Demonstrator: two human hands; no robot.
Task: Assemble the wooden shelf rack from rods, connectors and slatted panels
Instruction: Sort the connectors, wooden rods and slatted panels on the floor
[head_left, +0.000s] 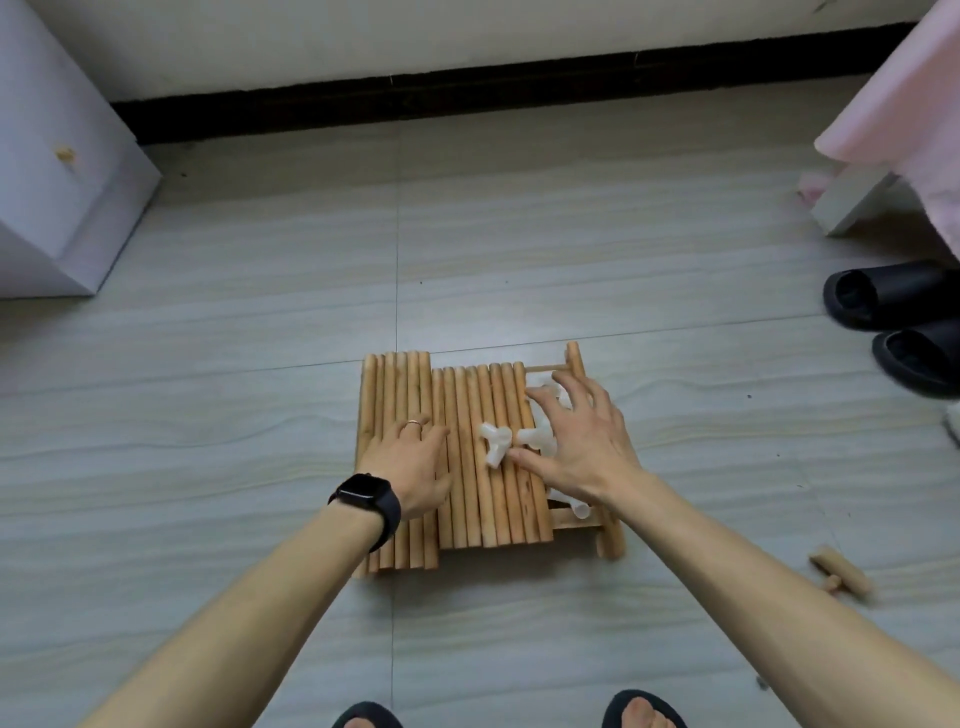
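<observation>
Right grip (576, 447): fingers spread wide and holding nothing. It hovers over a loose cluster of white plastic connectors (496, 441), and the thumb tip lies just beside the nearest one. Left grip (410, 462): fingers straight, palm flat on the slats, pinching nothing.

The connectors rest on the upper slatted panel (488, 499). This panel lies offset on a second slatted panel (400, 384), and both lie on the floor (260, 415). A further connector (574, 508) sits at the near right edge of the stack, partly under my wrist.

Step in hand, as I judge it: collect the connectors from the panel top.

1. I keep the left grip pressed flat, so that the upper panel does not slide on the lower one.
2. I close the right fingers on one connector at a time and take it by its hub. The smooth prongs will probably roll along the grooves between the slats.
3. I lift straight up, because a sweeping motion could push parts off the edge.

A short wooden piece (841, 574) lies well apart on the right.
</observation>
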